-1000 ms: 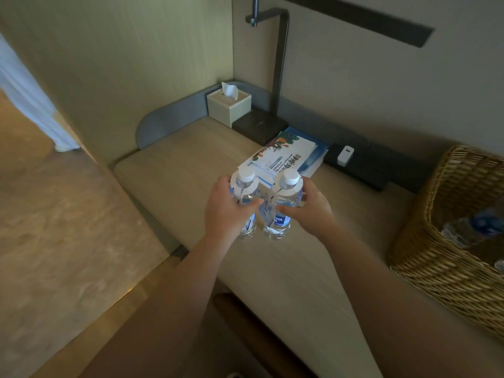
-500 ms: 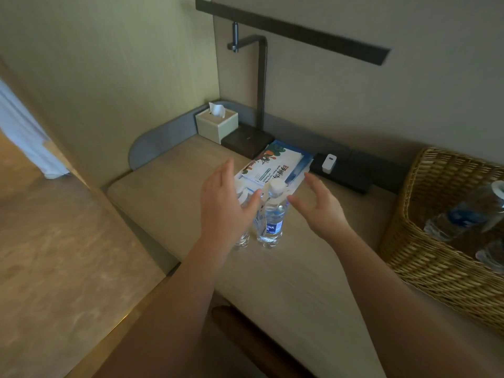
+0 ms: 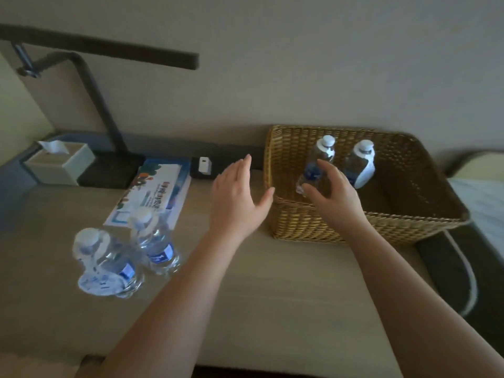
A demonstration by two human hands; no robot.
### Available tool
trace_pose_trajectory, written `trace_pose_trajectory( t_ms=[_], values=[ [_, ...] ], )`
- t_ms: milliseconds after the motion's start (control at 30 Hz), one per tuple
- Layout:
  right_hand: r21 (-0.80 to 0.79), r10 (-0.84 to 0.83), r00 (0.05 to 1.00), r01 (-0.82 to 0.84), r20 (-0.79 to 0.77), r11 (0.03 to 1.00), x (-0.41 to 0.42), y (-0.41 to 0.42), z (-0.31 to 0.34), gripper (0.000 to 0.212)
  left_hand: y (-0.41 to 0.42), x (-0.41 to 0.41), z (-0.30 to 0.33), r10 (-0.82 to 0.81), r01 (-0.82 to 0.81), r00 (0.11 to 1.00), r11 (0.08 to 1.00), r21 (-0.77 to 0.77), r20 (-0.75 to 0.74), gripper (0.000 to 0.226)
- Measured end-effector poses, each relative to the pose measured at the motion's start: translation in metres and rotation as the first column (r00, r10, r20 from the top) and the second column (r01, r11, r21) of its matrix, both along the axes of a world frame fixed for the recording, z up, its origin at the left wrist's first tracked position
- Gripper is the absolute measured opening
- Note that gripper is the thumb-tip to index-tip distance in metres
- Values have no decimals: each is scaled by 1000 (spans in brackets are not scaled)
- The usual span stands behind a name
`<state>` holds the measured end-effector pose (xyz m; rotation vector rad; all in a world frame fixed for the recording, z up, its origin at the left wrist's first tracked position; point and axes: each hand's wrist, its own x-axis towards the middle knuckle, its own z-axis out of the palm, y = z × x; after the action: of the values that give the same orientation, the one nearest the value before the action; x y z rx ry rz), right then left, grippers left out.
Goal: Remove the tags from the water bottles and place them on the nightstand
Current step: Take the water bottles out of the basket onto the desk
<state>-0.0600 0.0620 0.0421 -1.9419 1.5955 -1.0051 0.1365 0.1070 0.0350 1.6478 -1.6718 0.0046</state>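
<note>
1. Reaching toward the basket (image 3: 381,227) at the right, my right hand (image 3: 334,195) hangs over its near rim, fingers spread and holding nothing; my left hand (image 3: 237,197) is flat and empty just beside it.
2. Two tagged bottles (image 3: 316,165) lean inside; the far-right one's tag (image 3: 365,173) hangs loose. Two other bottles (image 3: 155,241) stand at the near left of the nightstand (image 3: 259,282).
3. Risk, I judge: they lean together, so lifting one may topple the other, and a hard tug could tear a tag (thin card, I guess).
4. Smooth beige top; lamp (image 3: 103,118), tissue box (image 3: 60,162) and booklet (image 3: 155,192) far left; plain wall.
</note>
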Motion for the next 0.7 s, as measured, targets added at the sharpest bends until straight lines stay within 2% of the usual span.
trace_pose_trajectory(
  t_ms=[200,433,600,700],
  values=[
    [-14,-165,985,164,-53,986,-89,-27,1,62,-59,-69,1,-133,135,991,989,62,-31,80],
    [44,-173,983,176,-62,983,-157,-100,-17,62,-147,-115,-10,-53,110,975,959,263,-215,82],
    [143,-105,992,115,-74,983,-172,-161,-34,81,-203,-131,-29,41,83,959,905,418,-280,99],
    [219,-65,996,77,-61,973,-167,-190,-40,95,-223,-135,-39,66,122,933,868,481,-355,110]
  ],
)
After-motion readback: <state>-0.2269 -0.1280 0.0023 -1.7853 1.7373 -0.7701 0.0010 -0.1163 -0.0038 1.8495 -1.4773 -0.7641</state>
